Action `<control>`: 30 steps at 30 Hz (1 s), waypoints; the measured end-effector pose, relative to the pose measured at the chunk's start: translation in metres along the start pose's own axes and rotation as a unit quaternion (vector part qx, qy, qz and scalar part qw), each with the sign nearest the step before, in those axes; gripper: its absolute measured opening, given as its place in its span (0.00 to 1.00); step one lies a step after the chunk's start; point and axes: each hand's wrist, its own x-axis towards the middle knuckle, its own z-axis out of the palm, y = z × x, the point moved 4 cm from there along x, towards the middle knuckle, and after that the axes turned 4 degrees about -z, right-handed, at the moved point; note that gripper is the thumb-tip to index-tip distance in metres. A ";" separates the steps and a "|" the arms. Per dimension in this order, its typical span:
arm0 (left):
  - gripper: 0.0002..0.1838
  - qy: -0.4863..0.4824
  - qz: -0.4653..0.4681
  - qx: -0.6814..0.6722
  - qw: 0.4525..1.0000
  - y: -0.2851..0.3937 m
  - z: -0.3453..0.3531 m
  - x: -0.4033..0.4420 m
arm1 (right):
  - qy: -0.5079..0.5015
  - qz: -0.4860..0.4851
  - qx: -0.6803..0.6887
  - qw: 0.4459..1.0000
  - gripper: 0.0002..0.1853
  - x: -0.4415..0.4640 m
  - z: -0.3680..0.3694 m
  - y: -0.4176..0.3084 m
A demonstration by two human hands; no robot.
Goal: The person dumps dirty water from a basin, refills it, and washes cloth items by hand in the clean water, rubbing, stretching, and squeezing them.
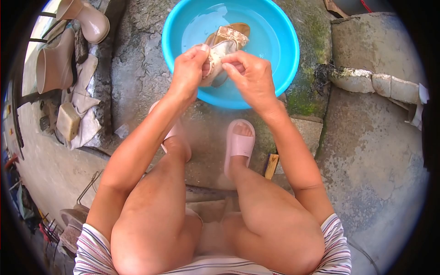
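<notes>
Our left hand (190,68) pinches a sandal (223,51) that could drop into the basin (294,46) if slick, and we can't tell whether our right hand (253,75) grips it

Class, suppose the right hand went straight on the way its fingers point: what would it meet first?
Most likely the pale item in the left hand, right beside the right hand's fingertips; this single view leaves unclear whether they already touch.

A person's left hand (190,68) grips a pale patterned sandal (216,68) over a blue basin (294,46) of water (259,36); right hand (252,73) at its edge. Another sandal (233,34) lies just beyond.
</notes>
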 end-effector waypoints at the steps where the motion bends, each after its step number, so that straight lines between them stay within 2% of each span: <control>1: 0.12 -0.001 0.000 0.000 1.000 0.001 0.003 -0.002 | 0.009 0.003 -0.009 1.000 0.04 0.000 0.000 0.000; 6: 0.10 0.032 0.018 0.013 0.999 0.004 0.008 -0.009 | 0.029 0.029 -0.032 0.999 0.03 0.003 -0.002 -0.002; 12: 0.10 0.004 0.044 0.025 0.999 0.005 0.015 -0.015 | 0.026 0.092 -0.050 0.994 0.06 0.006 -0.004 0.008; 14: 0.10 -0.009 0.026 0.012 1.000 0.000 0.015 -0.013 | 0.007 0.169 0.058 0.984 0.06 0.006 -0.003 0.030; 15: 0.10 -0.023 0.008 -0.002 1.000 -0.003 0.015 -0.011 | 0.006 0.169 0.058 0.984 0.06 0.007 -0.005 0.037; 16: 0.10 -0.022 0.008 -0.002 1.000 -0.005 0.013 -0.008 | 0.018 0.211 0.071 0.975 0.06 0.007 -0.007 0.048; 17: 0.11 -0.027 -0.017 -0.048 0.998 -0.008 0.010 -0.005 | 0.030 0.252 0.085 0.963 0.07 0.006 -0.009 0.059; 18: 0.11 -0.032 -0.041 -0.094 0.994 -0.010 0.007 -0.002 | 0.030 0.253 0.086 0.963 0.07 0.004 -0.014 0.069; 20: 0.11 -0.041 -0.050 -0.121 0.991 -0.006 -0.006 0.004 | 0.062 0.314 0.036 0.947 0.09 -0.001 -0.028 0.101; 21: 0.11 -0.050 -0.060 -0.149 0.986 -0.005 -0.011 0.007 | 0.062 0.314 0.038 0.947 0.09 -0.004 -0.033 0.130; 22: 0.11 -0.049 -0.060 -0.148 0.986 -0.004 -0.013 0.010 | 0.022 0.297 -0.110 0.948 0.09 -0.006 -0.040 0.167; 23: 0.11 -0.050 -0.079 -0.192 0.977 -0.006 -0.015 0.014 | -0.018 0.273 -0.256 0.927 0.09 -0.009 -0.041 0.187; 24: 0.11 -0.051 -0.098 -0.235 0.966 -0.008 -0.017 0.016 | -0.018 0.272 -0.255 0.928 0.09 -0.014 -0.039 0.191; 25: 0.11 -0.050 -0.098 -0.235 0.966 -0.011 -0.019 0.016 | -0.112 0.250 -0.381 0.883 0.11 -0.021 -0.034 0.194; 26: 0.11 -0.069 -0.090 -0.243 0.963 -0.010 -0.019 0.015 | -0.203 0.222 -0.496 0.815 0.13 -0.026 -0.029 0.191; 27: 0.11 -0.089 -0.082 -0.250 0.961 -0.009 -0.018 0.016 | -0.201 0.222 -0.494 0.816 0.13 -0.028 -0.027 0.187; 28: 0.11 -0.090 -0.081 -0.248 0.961 -0.009 -0.019 0.016 | -0.252 0.151 -0.404 0.866 0.16 -0.030 -0.013 0.180; 29: 0.11 -0.068 -0.051 -0.165 0.983 -0.003 -0.016 0.010 | -0.299 0.077 -0.308 0.900 0.20 -0.030 -0.001 0.167; 30: 0.11 -0.045 -0.020 -0.081 0.996 0.003 -0.012 0.004 | -0.299 0.076 -0.310 0.900 0.20 -0.023 0.002 0.151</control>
